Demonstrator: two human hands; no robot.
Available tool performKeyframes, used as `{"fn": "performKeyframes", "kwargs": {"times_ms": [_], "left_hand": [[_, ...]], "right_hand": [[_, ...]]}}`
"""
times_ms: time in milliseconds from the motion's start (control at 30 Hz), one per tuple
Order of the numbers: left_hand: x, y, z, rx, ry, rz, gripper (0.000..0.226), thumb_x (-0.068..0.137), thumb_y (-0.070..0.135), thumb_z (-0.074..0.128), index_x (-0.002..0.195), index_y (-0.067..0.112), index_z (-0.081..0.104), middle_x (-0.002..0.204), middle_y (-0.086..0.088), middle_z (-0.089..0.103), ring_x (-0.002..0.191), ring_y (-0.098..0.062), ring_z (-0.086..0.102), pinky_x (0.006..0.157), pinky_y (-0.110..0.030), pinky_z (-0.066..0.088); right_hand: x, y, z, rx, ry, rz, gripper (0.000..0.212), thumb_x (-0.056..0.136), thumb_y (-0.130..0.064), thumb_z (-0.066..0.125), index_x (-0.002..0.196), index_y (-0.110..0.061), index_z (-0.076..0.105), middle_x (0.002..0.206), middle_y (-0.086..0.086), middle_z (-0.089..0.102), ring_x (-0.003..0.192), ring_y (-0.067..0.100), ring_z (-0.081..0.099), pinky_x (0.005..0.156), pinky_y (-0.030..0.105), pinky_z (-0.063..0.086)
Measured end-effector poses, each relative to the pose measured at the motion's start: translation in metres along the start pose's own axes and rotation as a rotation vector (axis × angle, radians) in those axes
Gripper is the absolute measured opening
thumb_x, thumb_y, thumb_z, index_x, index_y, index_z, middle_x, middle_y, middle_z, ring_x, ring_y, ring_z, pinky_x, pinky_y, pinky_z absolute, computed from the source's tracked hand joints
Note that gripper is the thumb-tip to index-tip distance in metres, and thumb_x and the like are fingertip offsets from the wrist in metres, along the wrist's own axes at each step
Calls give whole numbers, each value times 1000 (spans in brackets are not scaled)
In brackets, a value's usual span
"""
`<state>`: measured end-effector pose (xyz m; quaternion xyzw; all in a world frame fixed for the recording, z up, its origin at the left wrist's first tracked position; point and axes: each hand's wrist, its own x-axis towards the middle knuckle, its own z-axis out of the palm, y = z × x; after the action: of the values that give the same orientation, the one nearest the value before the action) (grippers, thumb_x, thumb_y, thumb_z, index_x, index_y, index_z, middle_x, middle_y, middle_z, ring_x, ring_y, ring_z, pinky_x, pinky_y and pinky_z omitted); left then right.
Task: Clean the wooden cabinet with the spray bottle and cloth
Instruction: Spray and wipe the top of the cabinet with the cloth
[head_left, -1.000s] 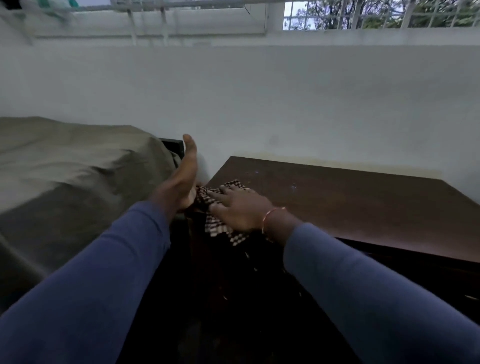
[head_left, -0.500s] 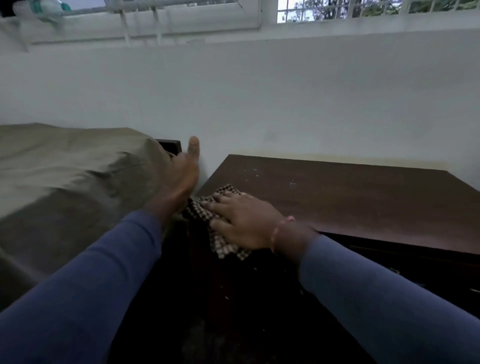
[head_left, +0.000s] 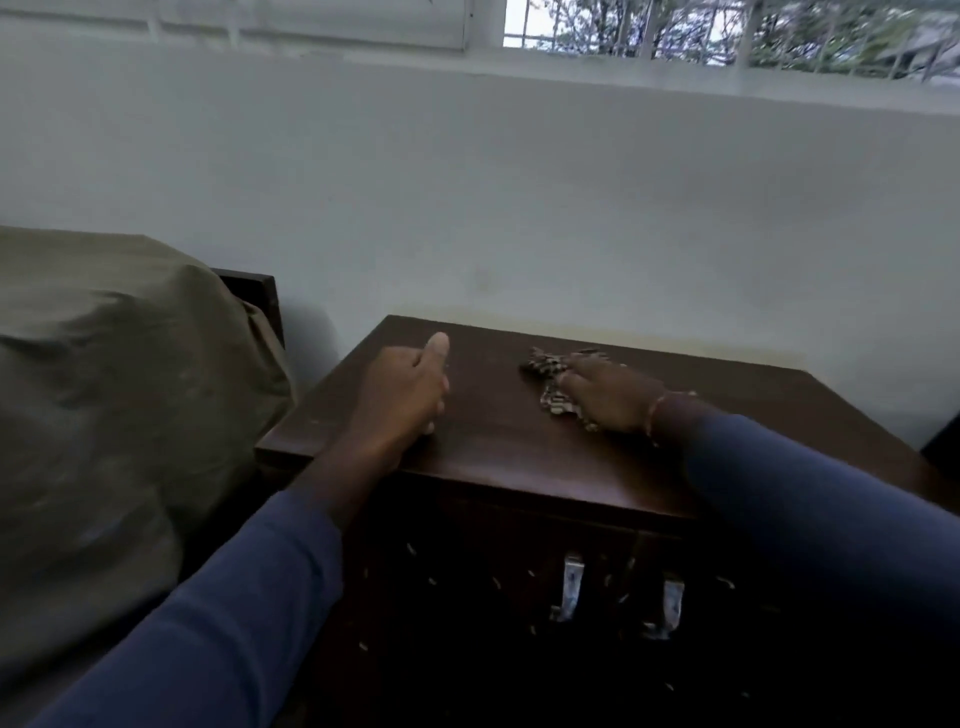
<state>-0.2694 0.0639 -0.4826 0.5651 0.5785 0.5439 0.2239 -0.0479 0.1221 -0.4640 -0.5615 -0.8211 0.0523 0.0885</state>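
Head view: the right hand (head_left: 613, 395) presses flat on the cloth (head_left: 550, 371), far back on the cabinet (head_left: 493, 452) top. The left hand (head_left: 405, 395) rests loosely curled on the wood, holding nothing. No spray bottle shows. The cloth is bunched, so it could slip out or miss spots. The leaning left hand could leave smudges.

No text, label or number seems readable anywhere in this blurred view.
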Motion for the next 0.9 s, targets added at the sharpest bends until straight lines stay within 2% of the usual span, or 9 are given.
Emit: {"fn": "performKeyframes", "kwargs": {"times_ms": [67, 133, 200, 267, 333, 533, 667, 800, 900], "left_hand": [[2, -2, -1, 31, 16, -4, 62, 101, 45, 41, 52, 11, 56, 45, -1, 54, 36, -16, 49, 48, -23, 38], [7, -1, 4, 136, -36, -43, 63, 101, 47, 38, 62, 5, 63, 60, -12, 65, 57, -27, 62, 64, -31, 50], [14, 1, 13, 277, -65, -71, 64, 101, 49, 35, 81, -2, 68, 85, -21, 72, 85, -36, 68, 84, -39, 53], [14, 6, 19, 414, -51, -60, 63, 101, 49, 32, 88, -1, 67, 93, -18, 71, 95, -37, 66, 82, -35, 47], [9, 5, 20, 448, -7, 9, 60, 102, 48, 31, 79, 3, 64, 88, -15, 67, 92, -36, 64, 74, -33, 41], [9, 2, 18, 389, -19, 49, 62, 101, 50, 33, 69, 5, 61, 81, -15, 69, 80, -34, 65, 70, -35, 43], [4, 3, 17, 405, -28, 97, 62, 101, 49, 34, 66, 6, 61, 76, -12, 67, 79, -34, 63, 73, -36, 45], [9, 2, 19, 463, -49, 75, 63, 100, 52, 33, 63, 8, 57, 74, -9, 64, 77, -31, 62, 68, -34, 42], [5, 3, 17, 474, -62, 79, 63, 100, 52, 34, 68, 6, 62, 74, -9, 66, 77, -30, 62, 73, -35, 47]], "right_hand": [[8, -14, 6, -26, 91, -42, 44, 102, -37, 34, 143, -23, 45, 151, -7, 39, 136, 14, 39, 113, 20, 25], [-7, -30, 17, 34, 61, -307, 41, 103, -31, 39, 143, -26, 45, 137, -26, 32, 126, -7, 31, 102, -1, 12], [-12, -19, 13, 33, -56, -393, 42, 103, -32, 41, 145, -29, 42, 138, -27, 30, 126, -11, 25, 104, 4, 13], [16, 11, 1, 23, -40, -218, 44, 103, -36, 39, 145, -26, 41, 152, -12, 34, 138, 5, 31, 112, 20, 21], [40, 21, -3, 38, 19, 1, 45, 103, -37, 35, 145, -22, 40, 154, 3, 37, 139, 20, 36, 114, 28, 26], [27, 18, 3, 22, -68, -243, 41, 104, -24, 39, 145, -19, 42, 145, -12, 38, 124, -2, 31, 91, -7, 14], [64, 57, -12, -29, 2, 98, 44, 105, -27, 28, 145, -14, 41, 149, 13, 42, 133, 25, 42, 106, 23, 30], [28, 38, 7, 13, -36, -228, 45, 103, -37, 37, 146, -24, 40, 148, -10, 39, 132, 1, 33, 106, 11, 16], [35, 93, -15, -34, -72, -5, 48, 104, -36, 30, 142, -11, 45, 148, 10, 44, 132, 23, 44, 107, 24, 31]]}}
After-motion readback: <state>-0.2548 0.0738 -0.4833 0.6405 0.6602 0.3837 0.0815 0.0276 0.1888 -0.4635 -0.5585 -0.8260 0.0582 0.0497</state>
